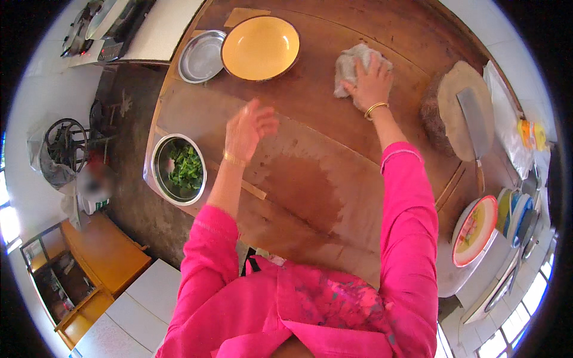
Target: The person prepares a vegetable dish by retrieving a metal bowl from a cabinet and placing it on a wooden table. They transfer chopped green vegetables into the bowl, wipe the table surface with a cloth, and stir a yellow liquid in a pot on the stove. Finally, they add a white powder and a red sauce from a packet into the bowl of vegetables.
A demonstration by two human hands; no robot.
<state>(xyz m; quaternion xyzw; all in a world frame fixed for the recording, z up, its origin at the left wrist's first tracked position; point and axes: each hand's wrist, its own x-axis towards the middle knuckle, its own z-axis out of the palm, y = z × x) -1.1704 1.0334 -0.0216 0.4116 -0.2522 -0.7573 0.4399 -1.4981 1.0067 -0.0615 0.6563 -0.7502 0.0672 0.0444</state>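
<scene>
My right hand [375,83] is spread over a crumpled pale grey cloth [345,74], with its palm and fingers pressing it onto the wooden table [313,134]. Nothing is in my left hand [250,127]; it hovers above the table's left part with fingers loosely apart and slightly blurred. Between my forearms a dark wet patch [304,188] marks the wood. Left of my left forearm, a steel bowl [156,168] holds chopped green leaves [186,168]. Beyond my left hand stands a yellow enamel basin [259,47], beside a shallow metal dish [201,58].
To the right, a cleaver [471,121] lies on a thick round wooden chopping block [452,98]. Nearer, a red-rimmed enamel basin [496,210] contains pieces of food. A cooktop [114,42] stands past the far-left corner. A wooden cabinet [103,250] is at lower left.
</scene>
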